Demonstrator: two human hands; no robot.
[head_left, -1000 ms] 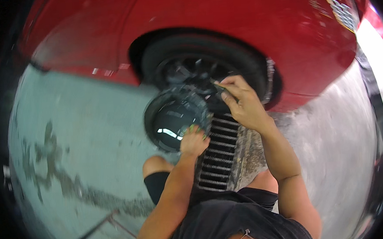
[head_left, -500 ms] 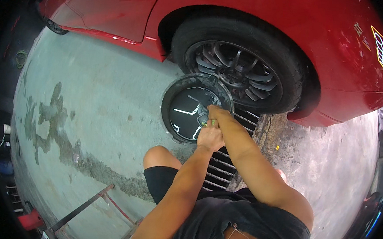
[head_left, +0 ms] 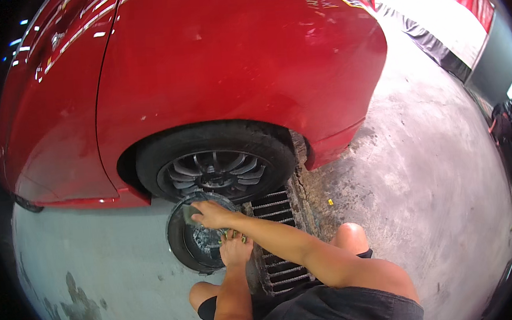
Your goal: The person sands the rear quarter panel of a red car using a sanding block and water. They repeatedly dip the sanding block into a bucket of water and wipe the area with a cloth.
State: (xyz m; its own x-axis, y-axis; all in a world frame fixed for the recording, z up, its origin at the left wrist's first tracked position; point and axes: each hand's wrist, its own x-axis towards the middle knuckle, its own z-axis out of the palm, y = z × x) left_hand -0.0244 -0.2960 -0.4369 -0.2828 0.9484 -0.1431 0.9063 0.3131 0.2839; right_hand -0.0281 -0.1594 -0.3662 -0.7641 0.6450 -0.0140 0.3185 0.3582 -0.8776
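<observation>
A round black bucket (head_left: 178, 247) of dark, foamy water stands on the floor in front of the car wheel (head_left: 215, 171). Over its far part is my right hand (head_left: 210, 214), its fingers closed on a small grey-green pad (head_left: 190, 215), which may be a sponge or folded cloth. My left hand (head_left: 236, 250) is at the bucket's near right side, its fingers curled. Yellow-green bits show among those fingers; what they belong to is hidden. My right forearm passes above the left hand.
The red car (head_left: 227, 74) fills the far side, its tyre right behind the bucket. A metal drain grate (head_left: 280, 264) runs along the floor beside the bucket. A small yellow scrap (head_left: 331, 202) lies on the concrete. A grey panel (head_left: 496, 57) stands far right.
My view has swung to the right. My hands, close together over the bucket before, are now apart, the right one further left with the grey-green pad. The grey item between them no longer shows there.
</observation>
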